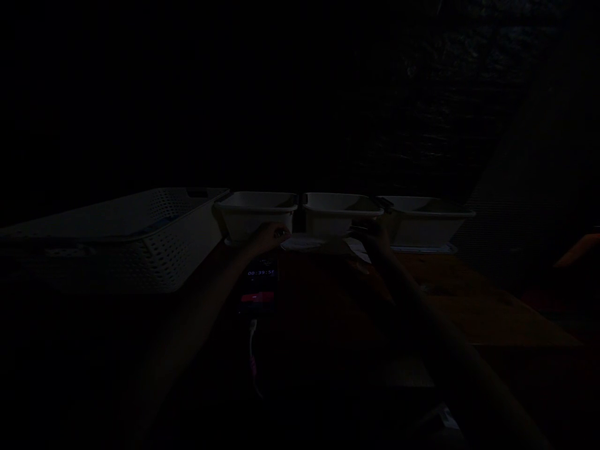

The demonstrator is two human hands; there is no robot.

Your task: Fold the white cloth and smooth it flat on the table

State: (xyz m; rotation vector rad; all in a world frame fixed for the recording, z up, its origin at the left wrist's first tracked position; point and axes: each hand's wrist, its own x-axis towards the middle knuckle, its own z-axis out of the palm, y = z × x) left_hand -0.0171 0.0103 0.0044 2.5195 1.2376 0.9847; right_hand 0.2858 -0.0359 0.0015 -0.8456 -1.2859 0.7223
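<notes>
I can't tell if my left hand [274, 234] or right hand [372, 235] grips; the white, flat, cloth-like sheet [307, 242] between looks light, best edge-pinched.

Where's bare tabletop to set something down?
Dark frame, but likeliest: the wooden tabletop right of the right forearm, in front of the right tub. Between phone and right forearm looks open too, though too dark to confirm. Crowded: the back, where basket, left tub, middle tub, left hand and right hand sit close.
</notes>
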